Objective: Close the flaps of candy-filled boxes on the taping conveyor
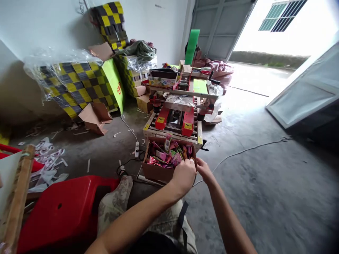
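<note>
Left hand (184, 175) lies curled, knuckles up, on the near right corner of an open brown cardboard box (158, 172). Its fingertips are bent over the rim, and from the head view I cannot tell whether they pinch anything. The right hand (204, 170) is just right of that same corner and touches the left hand. Its fingers are hidden behind the left hand, so its grip cannot be told either.

The box is full of small pink and green foil packets (169, 155) lying loose in a heap. Directly behind the box, touching its far side, stands a low roller machine with red guide blocks (174, 120).

The box sits low on a grey concrete floor (265, 183), which is rough and dusty. Left of the box a white power strip (137, 149) lies on the floor. A thin white cable (246, 151) runs away to the right of the box. Well to the left of the box are scattered white paper scraps (50, 158), and nearer the camera a red plastic stool (66, 208). Far left and behind the box, yellow-and-grey chequered stacks in clear plastic wrap (76, 84) lean against a white wall (39, 24). Behind and right of the box, a grey door (304, 95) stands open to bright daylight.
</note>
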The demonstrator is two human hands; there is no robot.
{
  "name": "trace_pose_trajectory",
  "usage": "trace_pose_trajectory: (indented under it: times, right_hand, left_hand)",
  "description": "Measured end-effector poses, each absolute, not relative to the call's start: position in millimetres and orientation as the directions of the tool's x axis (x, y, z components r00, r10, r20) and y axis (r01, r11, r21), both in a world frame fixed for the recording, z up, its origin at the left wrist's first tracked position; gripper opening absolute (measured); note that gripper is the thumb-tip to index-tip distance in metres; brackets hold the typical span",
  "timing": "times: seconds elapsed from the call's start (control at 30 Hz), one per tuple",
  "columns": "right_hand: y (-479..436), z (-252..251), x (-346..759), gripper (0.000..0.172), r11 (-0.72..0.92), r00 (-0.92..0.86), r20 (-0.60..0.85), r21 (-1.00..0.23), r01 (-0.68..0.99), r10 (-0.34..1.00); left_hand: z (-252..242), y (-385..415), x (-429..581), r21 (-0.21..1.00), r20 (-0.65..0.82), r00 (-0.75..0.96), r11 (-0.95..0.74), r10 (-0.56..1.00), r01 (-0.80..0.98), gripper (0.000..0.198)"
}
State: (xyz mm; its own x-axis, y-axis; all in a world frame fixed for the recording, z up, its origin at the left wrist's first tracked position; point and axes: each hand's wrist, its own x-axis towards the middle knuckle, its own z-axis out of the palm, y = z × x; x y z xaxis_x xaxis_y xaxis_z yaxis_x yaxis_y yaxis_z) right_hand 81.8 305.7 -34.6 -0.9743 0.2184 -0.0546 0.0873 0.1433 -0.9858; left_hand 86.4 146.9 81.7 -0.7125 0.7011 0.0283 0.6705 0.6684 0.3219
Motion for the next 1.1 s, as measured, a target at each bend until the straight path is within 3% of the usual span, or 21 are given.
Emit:
trace_pose_trajectory:
  times: [0.17,0.23,0.3,0.4,0.5,0.6,0.7,0.8,0.9,1.0,1.1]
  right_hand:
    - [313,-2,114,0.041,-0.119,-0.999,0.002,-0.993,-0.008,0.049]
    - [309,15,111,0.038,-0.116,-0.999,0.044,-0.992,-0.042,-0.022]
    - [304,32,96,0.041,-0.045,-0.993,0.051,-0.998,-0.047,-0.111]
    - [293,60,63,0.042,0.231,-0.946,-0.045,-0.973,-0.032,-0.322]
    - [271,80,32,0.039,0.680,-0.850,-0.266,-0.720,-0.137,-0.454]
    - [239,77,10,0.037,0.909,-0.792,-0.465,-0.318,-0.268,-0.396]
    - [211,57,-2,0.031,0.945,-0.742,-0.589,-0.147,-0.291,-0.320]
    - [198,42,-6,0.024,0.958,-0.727,-0.629,-0.116,-0.263,-0.276]
    - [200,43,-3,0.034,0.965,-0.710,-0.657,-0.135,-0.223,-0.255]
    - [209,54,4,0.052,0.955,-0.629,-0.719,-0.242,-0.169,-0.294]
    - [219,66,13,0.055,0.908,-0.509,-0.760,-0.402,-0.120,-0.403]
  left_hand:
    - [113,75,96,0.360,0.447,-0.577,0.454,0.683,0.815,0.031]
    - [114,37,68,0.346,0.616,-0.514,0.381,0.597,0.857,0.032]
    - [103,4,24,0.321,0.664,-0.511,0.409,0.546,0.854,0.043]
    - [75,-18,-38,0.405,0.416,-0.543,0.385,0.730,0.829,0.067]
    - [54,-9,-62,0.473,0.134,-0.429,0.323,0.893,0.820,0.074]
    - [40,12,-54,0.478,-0.052,-0.332,0.315,0.942,0.820,0.080]
    - [23,27,-45,0.445,-0.155,-0.284,0.323,0.946,0.835,0.080]
    - [14,33,-51,0.483,-0.200,-0.293,0.355,0.935,0.801,0.079]
    - [23,32,-64,0.649,-0.325,-0.209,0.378,0.922,0.661,0.081]
    - [37,23,-62,0.749,-0.408,-0.099,0.395,0.907,0.531,0.105]
    - [40,10,-37,0.783,-0.402,-0.154,0.426,0.902,0.454,0.124]
